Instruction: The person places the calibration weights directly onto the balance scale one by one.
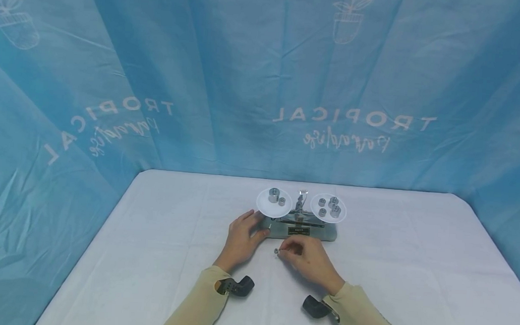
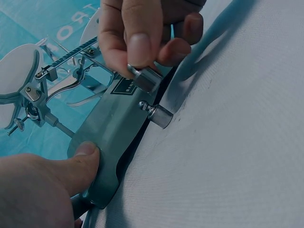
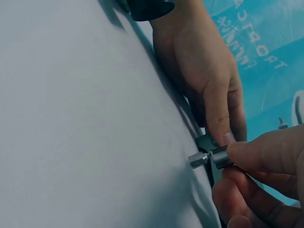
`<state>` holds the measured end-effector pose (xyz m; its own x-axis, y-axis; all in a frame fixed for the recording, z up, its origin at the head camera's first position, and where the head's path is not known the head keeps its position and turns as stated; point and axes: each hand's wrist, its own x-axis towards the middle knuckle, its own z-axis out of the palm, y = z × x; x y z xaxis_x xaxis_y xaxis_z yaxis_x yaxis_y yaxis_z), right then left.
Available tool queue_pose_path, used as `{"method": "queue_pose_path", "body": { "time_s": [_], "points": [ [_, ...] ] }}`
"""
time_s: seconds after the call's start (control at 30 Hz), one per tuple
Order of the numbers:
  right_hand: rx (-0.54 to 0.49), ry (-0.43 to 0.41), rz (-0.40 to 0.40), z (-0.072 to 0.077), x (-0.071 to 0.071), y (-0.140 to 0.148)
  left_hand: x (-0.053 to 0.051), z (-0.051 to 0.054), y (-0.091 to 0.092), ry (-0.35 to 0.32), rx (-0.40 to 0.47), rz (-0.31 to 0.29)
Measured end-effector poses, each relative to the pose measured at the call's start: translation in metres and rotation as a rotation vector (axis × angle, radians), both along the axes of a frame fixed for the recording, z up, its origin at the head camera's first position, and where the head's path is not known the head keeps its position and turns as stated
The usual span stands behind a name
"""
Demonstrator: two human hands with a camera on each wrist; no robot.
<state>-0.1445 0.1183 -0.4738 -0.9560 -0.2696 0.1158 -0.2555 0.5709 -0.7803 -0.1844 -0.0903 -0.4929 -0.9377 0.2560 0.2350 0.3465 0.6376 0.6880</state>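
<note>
A balance scale (image 1: 278, 229) with a green-grey base stands on the white-covered table. My left hand (image 1: 241, 238) grips the left end of its base, the thumb (image 2: 85, 164) lying on the front in the left wrist view. In front of the base, my right hand (image 1: 309, 262) pinches a small metal weight (image 2: 146, 80) between thumb and fingers. Close beside it, another knobbed metal weight (image 2: 160, 117) is at the table surface. The left pan (image 1: 263, 208) bears a large weight (image 1: 274, 195) and a smaller weight (image 1: 282, 201). Several weights (image 1: 335, 211) sit on the right pan (image 1: 314, 205).
Behind the table hangs a blue curtain (image 1: 247, 82) with white lettering. The white tablecloth (image 1: 171, 217) stretches to both sides of the scale. A black wrist camera (image 1: 244, 286) sits at the left cuff and another black camera (image 1: 315, 307) at the right.
</note>
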Motion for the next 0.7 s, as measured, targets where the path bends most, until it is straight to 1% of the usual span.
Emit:
{"method": "queue_pose_path", "body": {
  "time_s": [0.33, 0.57, 0.7],
  "points": [
    [-0.028, 0.049, 0.010, 0.009, 0.002, 0.002, 0.000, 0.000, 0.000, 0.002, 0.004, -0.001],
    [-0.032, 0.045, 0.003, 0.018, 0.005, 0.001, 0.000, -0.001, 0.000, 0.009, 0.007, -0.005],
    [-0.031, 0.075, 0.015, 0.022, 0.006, 0.001, 0.000, -0.001, -0.001, 0.007, 0.004, -0.004]
  ]
}}
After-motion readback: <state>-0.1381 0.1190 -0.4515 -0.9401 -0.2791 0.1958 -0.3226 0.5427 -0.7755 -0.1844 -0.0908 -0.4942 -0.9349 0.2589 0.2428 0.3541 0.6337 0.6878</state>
